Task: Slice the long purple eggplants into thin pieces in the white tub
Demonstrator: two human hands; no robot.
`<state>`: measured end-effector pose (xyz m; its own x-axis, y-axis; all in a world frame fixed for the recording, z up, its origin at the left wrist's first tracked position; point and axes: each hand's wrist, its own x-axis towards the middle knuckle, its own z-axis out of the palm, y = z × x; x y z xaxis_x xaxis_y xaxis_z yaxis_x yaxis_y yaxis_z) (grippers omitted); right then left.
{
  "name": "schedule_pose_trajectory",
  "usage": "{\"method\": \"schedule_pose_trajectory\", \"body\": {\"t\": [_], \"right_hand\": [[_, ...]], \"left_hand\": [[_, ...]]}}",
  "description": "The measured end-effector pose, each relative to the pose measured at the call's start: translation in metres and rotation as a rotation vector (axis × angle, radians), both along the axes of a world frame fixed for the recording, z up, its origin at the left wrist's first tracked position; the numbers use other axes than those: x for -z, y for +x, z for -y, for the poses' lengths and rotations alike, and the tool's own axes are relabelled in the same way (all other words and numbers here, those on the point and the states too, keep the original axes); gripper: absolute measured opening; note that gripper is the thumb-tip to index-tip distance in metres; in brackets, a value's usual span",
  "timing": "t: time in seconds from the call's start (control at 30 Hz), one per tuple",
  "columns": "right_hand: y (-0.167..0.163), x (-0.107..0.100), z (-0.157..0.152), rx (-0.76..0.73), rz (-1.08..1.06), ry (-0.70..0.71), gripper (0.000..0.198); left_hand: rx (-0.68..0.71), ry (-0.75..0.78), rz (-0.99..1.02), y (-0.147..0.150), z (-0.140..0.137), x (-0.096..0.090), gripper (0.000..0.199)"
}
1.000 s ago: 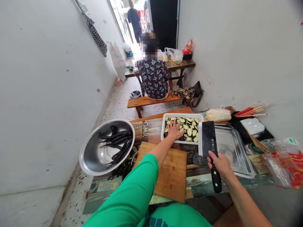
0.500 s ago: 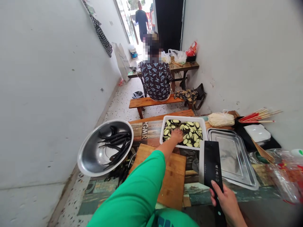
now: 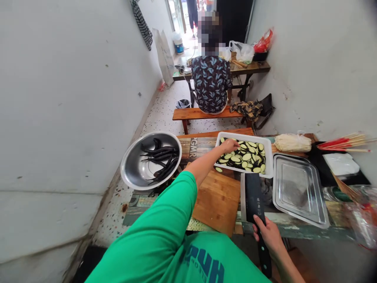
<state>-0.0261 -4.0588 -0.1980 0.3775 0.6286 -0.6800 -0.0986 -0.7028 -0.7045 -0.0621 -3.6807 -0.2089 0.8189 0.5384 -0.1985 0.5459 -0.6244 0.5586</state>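
The black-faced rectangular cleaver (image 3: pixel 253 200), clasped in the right hand (image 3: pixel 269 234), points lengthwise toward twelve o'clock, at the wooden cutting board's (image 3: pixel 219 200) three o'clock; beyond, oval eggplant slices (image 3: pixel 247 157) lie in a white tray (image 3: pixel 268 159) under the left hand (image 3: pixel 230 146), grip unclear.

Your left sleeve (image 3: pixel 165 208) hides part of the cutting board (image 3: pixel 219 198), and you can't tell whether your left hand (image 3: pixel 230 146) touches the slices (image 3: pixel 246 157). Your right hand (image 3: pixel 269 234) covers some of the knife (image 3: pixel 253 194), whose lettering (image 3: pixel 258 205) is too small to read. The checked cloth (image 3: pixel 142 25) is cropped above; the seated person's head (image 3: pixel 209 33) is blurred.
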Motion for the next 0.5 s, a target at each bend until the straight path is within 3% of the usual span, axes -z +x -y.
{"method": "schedule_pose_trajectory", "body": {"t": [0.13, 0.27, 0.4, 0.5], "right_hand": [[-0.018, 0.007, 0.003, -0.166, 0.033, -0.081, 0.053], [-0.031, 0.031, 0.009, -0.258, 0.011, -0.118, 0.058], [-0.046, 0.04, 0.011, -0.281, -0.032, -0.14, 0.059], [-0.061, 0.031, 0.004, -0.292, 0.0, -0.184, 0.06]], "left_hand": [[-0.232, 0.217, 0.096, -0.065, -0.001, -0.008, 0.031], [-0.574, 0.414, -0.001, -0.192, 0.006, 0.001, 0.04], [-0.999, 0.358, -0.293, -0.325, 0.016, 0.02, 0.053], [-1.163, 0.191, -0.504, -0.39, 0.016, 0.033, 0.044]]}}
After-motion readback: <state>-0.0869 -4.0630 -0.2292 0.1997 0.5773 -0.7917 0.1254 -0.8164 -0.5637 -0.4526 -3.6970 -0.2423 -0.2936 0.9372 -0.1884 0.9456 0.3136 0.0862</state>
